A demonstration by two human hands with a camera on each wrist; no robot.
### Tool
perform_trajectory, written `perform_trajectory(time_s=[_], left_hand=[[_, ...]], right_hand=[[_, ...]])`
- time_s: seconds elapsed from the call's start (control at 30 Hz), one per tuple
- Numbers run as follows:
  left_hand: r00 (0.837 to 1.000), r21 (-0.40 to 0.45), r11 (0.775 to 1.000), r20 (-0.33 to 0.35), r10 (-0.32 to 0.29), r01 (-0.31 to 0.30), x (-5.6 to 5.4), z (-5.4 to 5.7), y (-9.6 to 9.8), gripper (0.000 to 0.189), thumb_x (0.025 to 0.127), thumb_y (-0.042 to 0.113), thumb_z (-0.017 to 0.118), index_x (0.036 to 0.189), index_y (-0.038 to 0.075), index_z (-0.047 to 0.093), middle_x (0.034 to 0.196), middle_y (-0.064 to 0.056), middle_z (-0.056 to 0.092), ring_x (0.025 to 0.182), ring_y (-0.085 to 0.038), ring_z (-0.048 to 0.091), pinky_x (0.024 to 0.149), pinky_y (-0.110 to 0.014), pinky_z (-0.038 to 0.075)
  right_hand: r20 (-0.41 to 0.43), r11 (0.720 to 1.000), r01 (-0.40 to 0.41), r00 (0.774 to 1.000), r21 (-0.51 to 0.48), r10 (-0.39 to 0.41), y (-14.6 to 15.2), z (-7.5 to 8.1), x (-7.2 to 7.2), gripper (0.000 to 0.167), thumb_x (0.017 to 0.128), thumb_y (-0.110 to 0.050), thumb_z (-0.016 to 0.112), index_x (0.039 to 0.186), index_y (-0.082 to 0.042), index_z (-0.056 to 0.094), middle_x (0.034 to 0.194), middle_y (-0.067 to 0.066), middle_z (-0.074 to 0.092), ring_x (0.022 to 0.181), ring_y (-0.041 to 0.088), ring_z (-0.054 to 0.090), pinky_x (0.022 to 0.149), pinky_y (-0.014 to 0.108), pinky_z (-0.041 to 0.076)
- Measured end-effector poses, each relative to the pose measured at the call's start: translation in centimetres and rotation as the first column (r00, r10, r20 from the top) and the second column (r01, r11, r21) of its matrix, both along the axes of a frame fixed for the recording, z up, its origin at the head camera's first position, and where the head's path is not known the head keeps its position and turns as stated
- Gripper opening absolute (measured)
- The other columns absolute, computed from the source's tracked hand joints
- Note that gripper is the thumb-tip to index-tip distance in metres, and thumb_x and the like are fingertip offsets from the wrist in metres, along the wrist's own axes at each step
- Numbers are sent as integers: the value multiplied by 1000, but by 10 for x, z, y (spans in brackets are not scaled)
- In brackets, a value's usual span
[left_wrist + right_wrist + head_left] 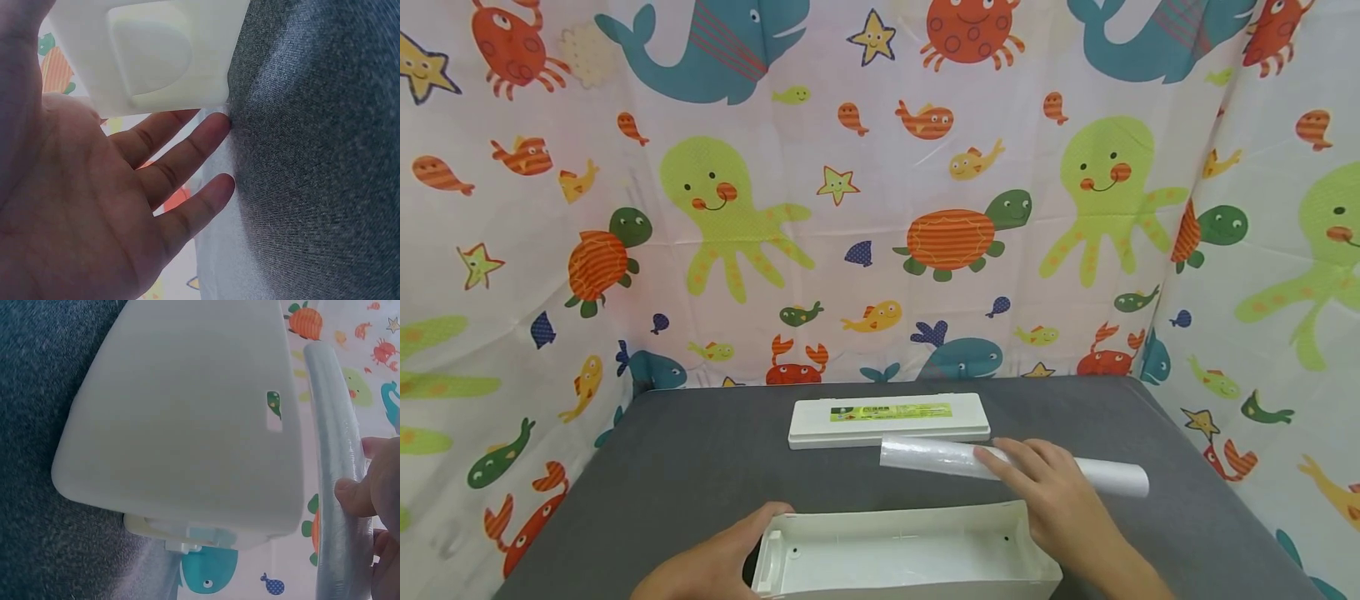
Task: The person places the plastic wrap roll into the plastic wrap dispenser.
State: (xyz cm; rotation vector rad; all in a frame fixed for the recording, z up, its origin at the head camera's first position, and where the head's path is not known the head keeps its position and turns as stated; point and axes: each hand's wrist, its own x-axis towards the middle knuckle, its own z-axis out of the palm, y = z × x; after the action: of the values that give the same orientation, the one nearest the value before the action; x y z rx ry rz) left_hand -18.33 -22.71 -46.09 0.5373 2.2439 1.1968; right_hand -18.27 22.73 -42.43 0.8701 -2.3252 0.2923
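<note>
we've got the wrap roll [936, 457] pinched in our right hand [1056, 492], just past the white box [902, 537], near the labelled lid [891, 427] | our left hand [722, 554] clasps the box's left end | fingertip hold on slick plastic, so it could slip or tip, we reckon | roll's long axis runs roughly left-right, right end lower in head view

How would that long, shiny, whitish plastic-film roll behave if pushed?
The whitish film roll would probably roll easily, being cylindrical. Its glossy surface may feel slippery. It seems fairly stiff, looking straight with the right hand gripping near its middle.
</note>
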Motion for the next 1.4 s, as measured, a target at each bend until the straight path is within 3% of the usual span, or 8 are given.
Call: perform_trajectory(time_s=[0.3,1.4], left_hand=[[1000,29,999,8,-18,18,-1,-3,-1,99,78,31,89,150,13,25,138,-9,42,116,-32,48,93,-65,45],[1000,23,1000,-21,-12,13,-1,-4,-2,98,76,30,90,150,13,27,137,-9,44,114,-32,49,92,-62,47]], right_hand=[[20,1000,-8,1000,6,8,-6,-4,2,86,68,15,57,142,-28,57,128,4,62,103,24,57,83,50,52],[125,997,-64,990,45,58,-26,-18,8,89,72,11,73,145,-37,53,132,-5,60,104,15,55,88,44,55]])
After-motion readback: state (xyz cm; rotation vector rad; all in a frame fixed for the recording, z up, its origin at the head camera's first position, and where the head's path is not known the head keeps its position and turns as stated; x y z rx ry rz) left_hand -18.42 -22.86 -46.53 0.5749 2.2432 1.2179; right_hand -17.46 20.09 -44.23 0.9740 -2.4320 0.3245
